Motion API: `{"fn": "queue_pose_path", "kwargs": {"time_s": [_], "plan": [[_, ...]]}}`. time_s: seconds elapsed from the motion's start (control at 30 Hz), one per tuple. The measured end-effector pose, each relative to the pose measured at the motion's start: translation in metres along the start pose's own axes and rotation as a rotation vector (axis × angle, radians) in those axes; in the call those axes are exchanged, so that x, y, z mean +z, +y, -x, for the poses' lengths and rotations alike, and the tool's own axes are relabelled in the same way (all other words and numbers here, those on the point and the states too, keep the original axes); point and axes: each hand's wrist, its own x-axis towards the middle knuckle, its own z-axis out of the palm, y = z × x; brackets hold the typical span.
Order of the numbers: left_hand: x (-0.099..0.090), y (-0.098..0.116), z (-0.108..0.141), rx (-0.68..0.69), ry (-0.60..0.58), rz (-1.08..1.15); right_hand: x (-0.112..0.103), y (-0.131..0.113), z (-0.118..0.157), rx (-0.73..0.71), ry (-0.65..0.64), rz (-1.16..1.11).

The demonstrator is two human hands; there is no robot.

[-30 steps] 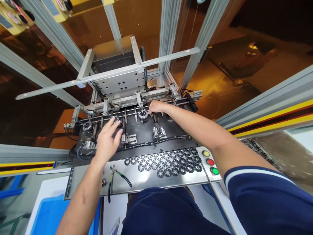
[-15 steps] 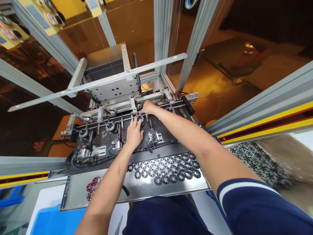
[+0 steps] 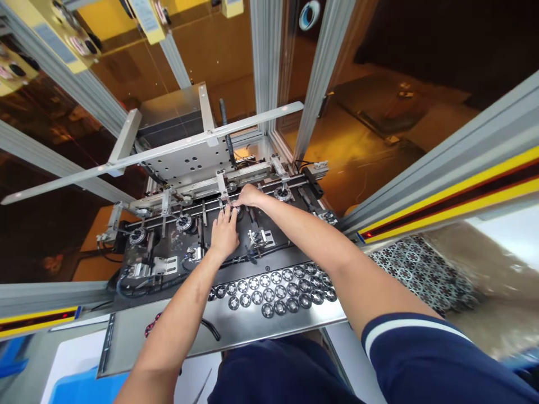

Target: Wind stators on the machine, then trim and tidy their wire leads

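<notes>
spoked disc [image 3: 238, 212] sits at the middle station of the dark fixture plate [image 3: 174, 242], and you seem to be seating or adjusting it. your left hand's [image 3: 224, 235] fingers lie nearly together on its near side; your right hand's [image 3: 249, 194] curl narrowly at its far side, any pinch hidden. that calls for light, level fingertips. rows of ridged, round black-and-silver discs [image 3: 280, 291] line the smooth, glossy metal tray [image 3: 240, 332].

Discs [image 3: 280, 291] on shelf [image 3: 248, 331], before machine bed [image 3: 252, 268].

No text or number is readable anywhere here.
</notes>
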Motion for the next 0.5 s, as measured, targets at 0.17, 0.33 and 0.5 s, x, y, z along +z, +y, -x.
{"fn": "queue_pose_path", "kwargs": {"time_s": [0.17, 0.33, 0.5], "plan": [[-0.029, -0.004, -0.005, 0.083, 0.012, 0.036, -0.05, 0.041, 0.047, 0.038, 0.12, 0.085], [-0.045, 0.034, -0.055, 0.288, -0.032, 0.072, -0.087, 0.091, 0.062, 0.239, 0.214, 0.2], [-0.021, 0.077, -0.1, 0.452, -0.163, 0.038, -0.074, 0.1, 0.05, 0.185, 0.097, 0.197]]}}
